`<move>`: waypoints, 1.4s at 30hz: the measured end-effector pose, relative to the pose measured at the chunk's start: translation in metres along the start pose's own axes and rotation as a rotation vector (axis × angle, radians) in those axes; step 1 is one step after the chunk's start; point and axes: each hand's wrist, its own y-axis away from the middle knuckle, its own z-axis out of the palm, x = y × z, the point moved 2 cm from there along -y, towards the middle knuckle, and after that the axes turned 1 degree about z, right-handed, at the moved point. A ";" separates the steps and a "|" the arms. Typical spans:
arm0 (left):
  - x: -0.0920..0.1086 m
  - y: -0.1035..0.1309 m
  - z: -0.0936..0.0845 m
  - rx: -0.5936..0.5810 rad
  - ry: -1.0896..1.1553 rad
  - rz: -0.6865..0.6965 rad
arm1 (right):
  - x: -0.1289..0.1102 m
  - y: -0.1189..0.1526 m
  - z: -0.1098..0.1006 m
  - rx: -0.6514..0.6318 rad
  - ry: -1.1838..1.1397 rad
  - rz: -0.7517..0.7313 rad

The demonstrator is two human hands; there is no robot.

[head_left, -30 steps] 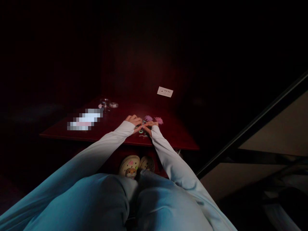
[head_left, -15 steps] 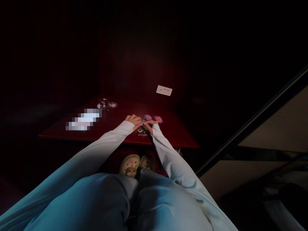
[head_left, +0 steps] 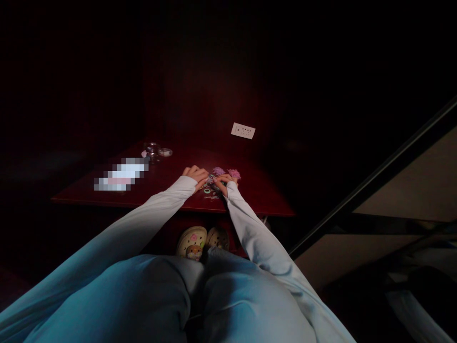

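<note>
Nearest me, my blue trouser legs (head_left: 146, 295) are stretching toward the counter (head_left: 160, 193), well this side of the green ring (head_left: 207, 193) that is lying near its front edge. My pale shoes (head_left: 192, 242) are showing below, also on my side of the ring. Small trinkets (head_left: 211, 196) are lying around the ring's near and right sides, too dim for me to tell apart. My left hand (head_left: 196, 176) is curving in beyond and left of the ring, fingers bent; my right hand (head_left: 225, 182) is bending in from the ring's right, tips facing the left ones. Something greyish (head_left: 210, 179) is showing between them, but I cannot tell whether either hand is gripping it. Beyond the ring and to its right, a purple fluffy ball (head_left: 218, 170) and a pink fluffy ball (head_left: 233, 174) are sitting. Well left of the ring, a bright pixelated patch (head_left: 121, 176) is glowing; farther back on that side, a clear jar (head_left: 152, 150) is standing. Farthest off, beyond the ring and rightward, a white socket plate (head_left: 243, 130) is showing.
</note>
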 end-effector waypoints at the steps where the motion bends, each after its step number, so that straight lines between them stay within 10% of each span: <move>1: 0.000 0.000 0.000 0.002 0.001 0.001 | 0.001 0.000 0.000 0.013 -0.009 0.001; 15: 0.004 0.000 -0.006 -0.004 0.025 -0.013 | -0.005 0.001 -0.007 0.018 -0.040 -0.013; 26: 0.014 0.003 -0.022 0.065 0.040 -0.160 | 0.051 -0.020 -0.110 0.457 0.137 0.400; 34: 0.014 0.006 -0.028 0.057 0.043 -0.213 | 0.050 -0.052 -0.077 0.150 0.363 0.151; 42: 0.008 0.002 -0.023 0.058 0.048 -0.273 | 0.041 -0.035 -0.074 0.288 0.316 0.230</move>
